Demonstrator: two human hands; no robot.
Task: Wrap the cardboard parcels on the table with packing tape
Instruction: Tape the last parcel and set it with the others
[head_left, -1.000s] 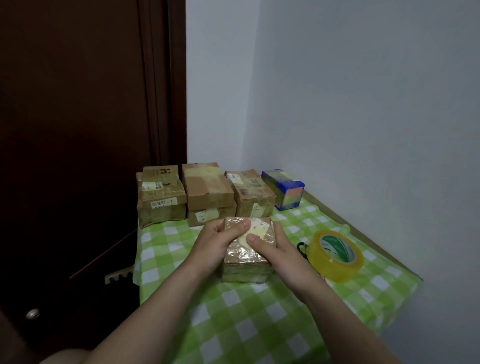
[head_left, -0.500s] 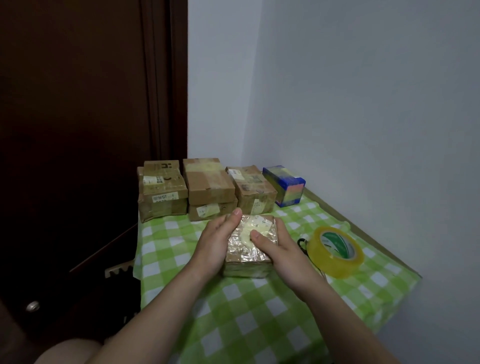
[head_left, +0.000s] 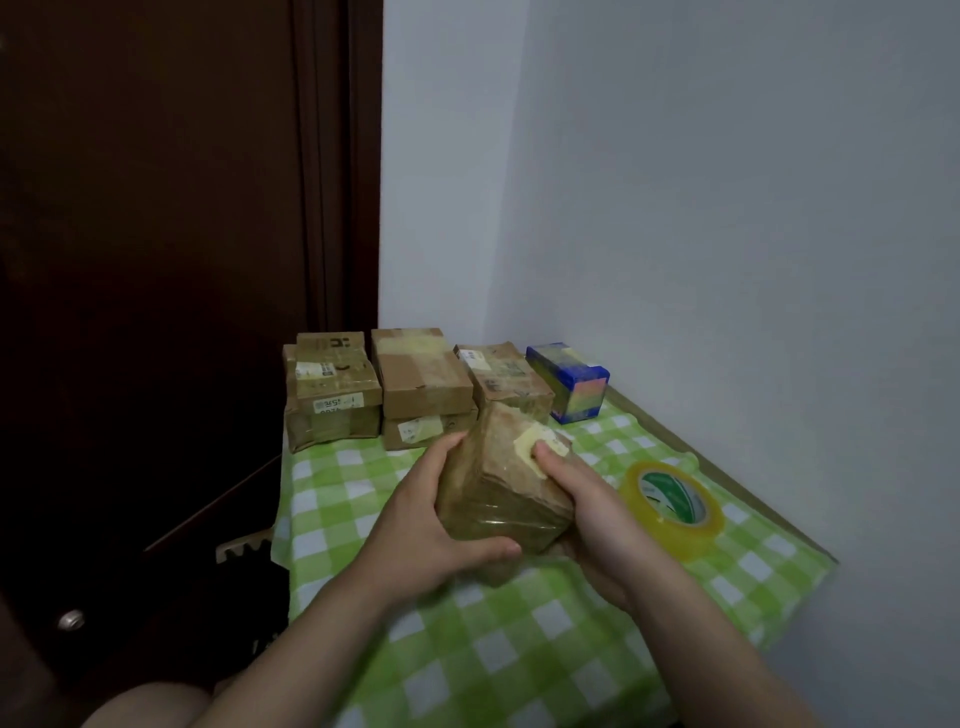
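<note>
The light is dim, soft and even, with a cool grey-green cast. The white wall (head_left: 727, 260) behind the tape roll (head_left: 675, 538) is the brightest area. The door (head_left: 156, 260) far to the roll's left sinks almost to black. A faint shadow lies on the tablecloth (head_left: 519, 649) left of the roll, under the parcel (head_left: 498, 483). A weak sheen shows on the roll's yellow side. The parcel, and the left hand (head_left: 431, 519) and right hand (head_left: 597, 519) gripping it, look slightly smeared. The forearms, nearer than the roll, swell with wide-angle stretch.
</note>
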